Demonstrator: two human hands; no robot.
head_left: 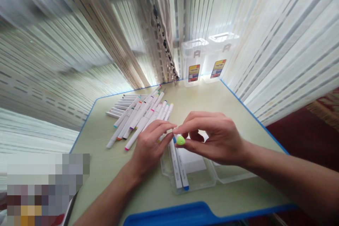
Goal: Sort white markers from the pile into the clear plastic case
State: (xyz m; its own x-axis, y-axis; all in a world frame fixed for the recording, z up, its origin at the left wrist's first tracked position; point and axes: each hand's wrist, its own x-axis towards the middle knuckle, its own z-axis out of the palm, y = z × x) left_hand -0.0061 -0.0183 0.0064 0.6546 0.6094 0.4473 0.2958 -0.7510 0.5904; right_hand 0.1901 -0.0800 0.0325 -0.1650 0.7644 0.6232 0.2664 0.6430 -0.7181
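A white marker with a lime-green end (180, 140) is held up over the plastic case, its green end toward me. My right hand (215, 136) is closed on it, pinching it between thumb and fingers. My left hand (153, 141) is closed too, thumb and fingertips meeting at the marker's far end, which the fingers partly hide. Below, the clear plastic case (196, 188) lies open and flat. Two white markers (178, 169) rest side by side in its left part, one with a blue end.
Left of my hands lies a loose pile of white markers (140, 113) with various coloured ends. Two clear cases with labels (194, 73) stand at the table's back edge, against the curtains (206, 3). The pale green table (106, 180) has a blue rim.
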